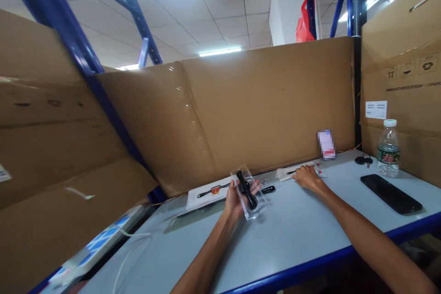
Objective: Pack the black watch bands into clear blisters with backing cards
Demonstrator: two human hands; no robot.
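Clear plastic bag (pixel 251 195) containing a black tool is being gripped by the left hand (pixel 236 200), fingers closed around it, above the grey table (pixel 292 234). Right hand (pixel 308 177) is lying flat, fingers spread, on a white printed card (pixel 296 171). Another card (pixel 206 193) is lying just behind the bag. Black phone (pixel 391 193), water bottle (pixel 388 148) standing right; label writing unreadable.

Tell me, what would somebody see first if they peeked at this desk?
Probably the left hand at the middle of the pale grey table, holding up a clear plastic bag with a black tool inside. The right hand rests on a white card by the tall brown cardboard wall. At the right lie a flat black phone and a clear water bottle.
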